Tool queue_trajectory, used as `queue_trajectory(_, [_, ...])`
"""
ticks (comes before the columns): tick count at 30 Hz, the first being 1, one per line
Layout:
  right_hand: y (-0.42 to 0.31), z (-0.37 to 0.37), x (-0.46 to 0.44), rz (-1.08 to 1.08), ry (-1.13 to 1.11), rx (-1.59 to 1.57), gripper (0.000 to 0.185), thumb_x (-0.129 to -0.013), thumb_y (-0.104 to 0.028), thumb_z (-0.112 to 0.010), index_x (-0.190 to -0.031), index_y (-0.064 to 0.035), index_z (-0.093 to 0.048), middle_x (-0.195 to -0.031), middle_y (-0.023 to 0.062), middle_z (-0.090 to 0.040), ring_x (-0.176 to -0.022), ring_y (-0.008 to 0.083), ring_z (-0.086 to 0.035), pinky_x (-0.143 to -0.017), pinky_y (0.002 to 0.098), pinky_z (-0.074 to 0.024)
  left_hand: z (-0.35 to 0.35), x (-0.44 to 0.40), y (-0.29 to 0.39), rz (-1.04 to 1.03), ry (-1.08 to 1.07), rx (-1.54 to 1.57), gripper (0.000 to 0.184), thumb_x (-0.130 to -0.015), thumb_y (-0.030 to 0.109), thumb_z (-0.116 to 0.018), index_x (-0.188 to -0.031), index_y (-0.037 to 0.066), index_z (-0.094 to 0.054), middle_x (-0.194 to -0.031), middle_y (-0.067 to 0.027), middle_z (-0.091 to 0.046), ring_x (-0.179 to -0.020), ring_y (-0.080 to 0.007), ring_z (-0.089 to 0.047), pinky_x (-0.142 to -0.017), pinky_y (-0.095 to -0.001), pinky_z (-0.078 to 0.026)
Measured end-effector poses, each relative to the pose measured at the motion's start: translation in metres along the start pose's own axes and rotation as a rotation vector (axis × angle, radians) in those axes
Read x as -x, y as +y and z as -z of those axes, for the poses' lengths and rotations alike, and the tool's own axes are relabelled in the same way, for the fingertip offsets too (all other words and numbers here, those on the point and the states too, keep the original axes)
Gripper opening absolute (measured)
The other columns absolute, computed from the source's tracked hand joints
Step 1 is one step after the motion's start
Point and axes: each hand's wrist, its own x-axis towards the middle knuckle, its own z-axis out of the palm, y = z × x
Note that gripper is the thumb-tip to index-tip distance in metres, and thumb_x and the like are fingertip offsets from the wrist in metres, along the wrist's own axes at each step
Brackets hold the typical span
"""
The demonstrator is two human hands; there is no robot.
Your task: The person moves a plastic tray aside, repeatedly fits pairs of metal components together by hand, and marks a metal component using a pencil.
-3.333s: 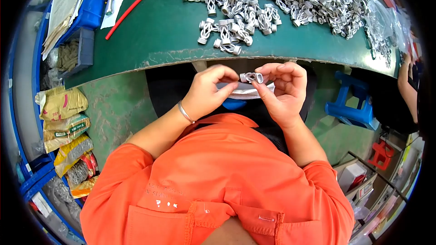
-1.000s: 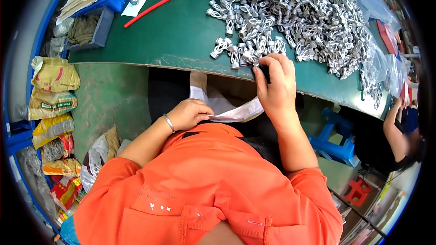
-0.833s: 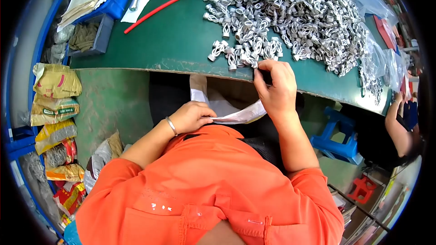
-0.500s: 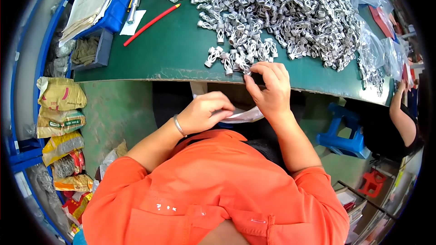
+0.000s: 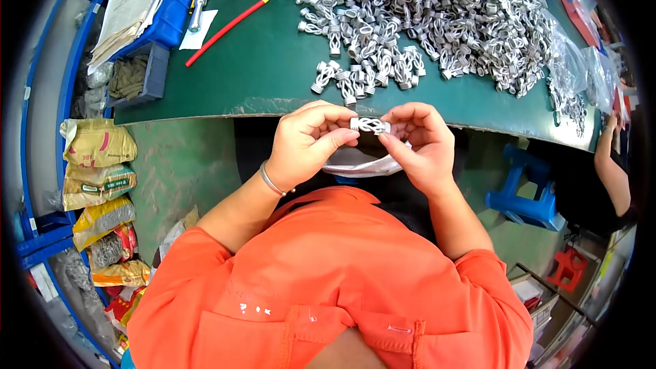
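Between my two hands, just below the table edge, a silver twisted metal piece (image 5: 370, 125) is held level. My left hand (image 5: 307, 140) pinches its left end between thumb and forefinger. My right hand (image 5: 422, 145) pinches the right end the same way. Beneath the hands lies the rim of an open white bag (image 5: 362, 164) at my lap. Beyond them, a large heap of similar silver pieces (image 5: 437, 17) covers much of the green table (image 5: 232, 82), with a small group near the edge.
A red pencil-like stick (image 5: 227, 31) and a metal tool (image 5: 198, 14) lie at the table's left. Blue bin (image 5: 160, 27) and grey box (image 5: 154, 75) stand beyond. Blue stool (image 5: 525, 191) is at right, near another person's arm (image 5: 610, 164). Bags (image 5: 99, 143) are stacked at left.
My right hand has drawn back from the small group at the table edge with a piece. My left hand has risen from the white bag and now grips the piece's other end.
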Motion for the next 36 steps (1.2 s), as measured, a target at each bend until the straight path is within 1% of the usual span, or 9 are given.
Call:
queue_trajectory(3, [-0.005, 0.008, 0.002, -0.209, -0.012, -0.197, 0.022, -0.087, 0.0, -0.061, -0.109, 0.0027, -0.056, -0.093, 0.0071, -0.063, -0.078, 0.0108, -0.062, -0.065, 0.0215, -0.05, -0.003, 0.001, 0.002, 0.107, 0.048, 0.191, 0.02, -0.082, -0.009, -0.061, -0.102, -0.008, -0.06, -0.097, -0.011, -0.059, -0.08, -0.0197, -0.065, -0.071, -0.0278, -0.054])
queue_trajectory(7, [0.002, 0.013, 0.004, -0.369, -0.142, -0.326, 0.015, -0.09, -0.003, -0.058, -0.104, 0.0041, -0.061, -0.09, 0.0091, -0.065, -0.075, 0.0129, -0.063, -0.063, 0.0231, -0.0511, -0.003, 0.003, 0.002, -0.045, 0.004, -0.031, 0.02, -0.082, -0.009, -0.061, -0.102, -0.008, -0.06, -0.095, -0.0121, -0.059, -0.078, -0.0193, -0.065, -0.07, -0.0264, -0.053])
queue_trajectory(11, [0.009, 0.012, 0.007, -0.289, -0.193, -0.327, 0.014, -0.087, 0.004, -0.059, -0.101, 0.0041, -0.06, -0.094, 0.0109, -0.064, -0.08, 0.0144, -0.063, -0.066, 0.0248, -0.0524, -0.005, 0.002, 0.009, -0.272, -0.004, -0.26, 0.022, -0.075, -0.006, -0.07, -0.096, -0.002, -0.065, -0.084, -0.0093, -0.063, -0.072, -0.0151, -0.065, -0.066, -0.0245, -0.053])
queue_trajectory(14, [0.011, 0.007, 0.011, -0.004, -0.123, -0.182, 0.027, -0.078, 0.014, -0.063, -0.099, 0.0008, -0.052, -0.107, 0.0149, -0.059, -0.094, 0.0153, -0.059, -0.076, 0.0268, -0.0518, -0.007, 0.002, 0.01, -0.322, -0.005, -0.273, 0.026, -0.071, -0.005, -0.073, -0.096, -0.002, -0.066, -0.085, -0.009, -0.063, -0.071, -0.0151, -0.064, -0.065, -0.0249, -0.053])
queue_trajectory(22, [0.013, 0.003, 0.014, 0.28, -0.044, -0.081, 0.05, -0.072, 0.016, -0.068, -0.107, -0.0047, -0.04, -0.103, 0.0179, -0.06, -0.084, 0.0151, -0.061, -0.072, 0.027, -0.0527, -0.008, 0.007, -0.001, -0.248, 0.059, -0.226, 0.023, -0.072, -0.006, -0.072, -0.094, -0.003, -0.065, -0.087, -0.0103, -0.064, -0.074, -0.0148, -0.065, -0.065, -0.0241, -0.054])
queue_trajectory(24, [0.012, 0.002, 0.013, 0.304, -0.048, -0.066, 0.05, -0.072, 0.016, -0.068, -0.107, -0.0042, -0.04, -0.103, 0.018, -0.06, -0.084, 0.0154, -0.061, -0.072, 0.027, -0.0529, -0.005, 0.009, -0.002, -0.202, -0.025, -0.258, 0.026, -0.075, -0.009, -0.07, -0.1, -0.006, -0.062, -0.096, -0.012, -0.06, -0.081, -0.0142, -0.06, -0.069, -0.0247, -0.051])
queue_trajectory(28, [0.012, 0.001, 0.016, 0.35, -0.062, 0.004, 0.045, -0.072, 0.016, -0.069, -0.104, -0.0029, -0.043, -0.102, 0.0182, -0.06, -0.081, 0.0154, -0.061, -0.07, 0.0269, -0.0532, -0.006, 0.01, -0.006, -0.194, -0.028, -0.295, 0.027, -0.074, -0.007, -0.071, -0.099, -0.004, -0.062, -0.092, -0.0097, -0.06, -0.077, -0.0125, -0.06, -0.066, -0.0234, -0.05])
queue_trajectory(32, [-0.002, 0.0, 0.004, 0.413, -0.041, 0.434, 0.02, -0.072, 0.006, -0.071, -0.086, -0.0003, -0.058, -0.091, 0.013, -0.062, -0.073, 0.0219, -0.061, -0.063, 0.0288, -0.0496, -0.005, 0.011, 0.0, -0.173, 0.019, -0.445, 0.029, -0.071, -0.003, -0.074, -0.098, -0.001, -0.063, -0.081, -0.0052, -0.057, -0.067, -0.0102, -0.055, -0.059, -0.0218, -0.045])
queue_trajectory(36, [0.001, 0.003, -0.017, 0.472, -0.012, 0.71, 0.022, -0.07, 0.002, -0.07, -0.09, -0.0023, -0.061, -0.083, 0.0112, -0.058, -0.075, 0.0285, -0.057, -0.063, 0.0341, -0.0475, -0.005, 0.008, -0.001, -0.203, 0.08, -0.491, 0.025, -0.072, -0.001, -0.074, -0.096, 0.0, -0.064, -0.075, -0.0037, -0.053, -0.062, -0.0097, -0.051, -0.056, -0.0218, -0.042])
